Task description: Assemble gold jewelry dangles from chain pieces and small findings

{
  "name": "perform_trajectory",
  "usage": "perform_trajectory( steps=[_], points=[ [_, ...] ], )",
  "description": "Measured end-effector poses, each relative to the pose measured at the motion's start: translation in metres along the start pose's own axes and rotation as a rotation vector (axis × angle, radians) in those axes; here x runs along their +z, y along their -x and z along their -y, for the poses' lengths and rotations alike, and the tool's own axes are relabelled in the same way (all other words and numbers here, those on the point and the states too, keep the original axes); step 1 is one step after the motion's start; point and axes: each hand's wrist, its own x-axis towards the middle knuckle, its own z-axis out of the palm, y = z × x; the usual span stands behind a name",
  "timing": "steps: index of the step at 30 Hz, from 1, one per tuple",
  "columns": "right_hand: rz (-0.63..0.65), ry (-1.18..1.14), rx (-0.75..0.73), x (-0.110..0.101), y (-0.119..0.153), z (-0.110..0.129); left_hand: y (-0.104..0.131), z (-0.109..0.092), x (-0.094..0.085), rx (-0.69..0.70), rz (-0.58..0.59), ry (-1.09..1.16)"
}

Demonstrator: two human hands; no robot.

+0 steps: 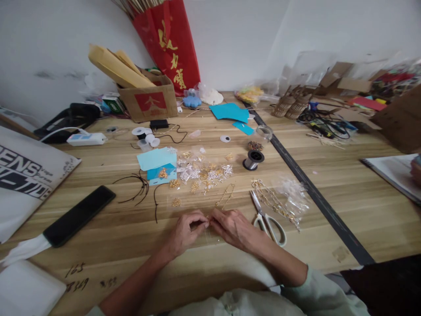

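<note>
Gold-coloured chain (226,193) lies in a narrow loop on the wooden table (332,184), at one o'clock from where the two hands meet, its near end just beside the knuckles of the right hand (233,228). That hand's thumb and forefinger are pressed together, and so are those of the left hand (186,231); between the touching tips sits a tiny piece (208,218) — too small to make out, and whether it joins the chain cannot be told. Straight up at twelve o'clock spread clear packets of silver and gold findings (204,171), while a small heap of gold beads (176,202) rests at ten. Scissors (268,219) lie partly open at three o'clock, close to the right wrist, with a beaded chain (272,199) just beyond them beside crumpled clear plastic bags (294,195). A wire spool (253,160) stands at one o'clock, farther out than the loop. Toward eleven are overlapping blue sheets (158,160); black cords (140,188) curl at ten, and a dark phone (79,215) lies at nine. Well apart, near half past two, another person's hand (415,171) shows at the picture's edge — over an open notebook (393,171).
</note>
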Motion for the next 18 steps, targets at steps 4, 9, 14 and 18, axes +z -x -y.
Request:
perform_trajectory(
  steps=[4,9,14,18],
  points=[
    [-0.006,-0.029,-0.004,-0.0003,-0.0002,-0.0002,0.0010,-0.0002,-0.0002,-0.006,0.000,-0.001],
    [0.001,-0.053,0.005,-0.0005,-0.0002,-0.0004,0.0014,-0.0003,-0.0002,-0.006,0.009,-0.009],
    [0.009,-0.085,0.031,-0.0005,0.0005,-0.0013,0.0002,-0.0012,-0.0010,-0.002,0.010,-0.009],
    [0.029,-0.142,0.037,-0.0016,0.0011,-0.0024,-0.0002,0.0011,-0.0004,0.021,-0.006,-0.016]
  ],
)
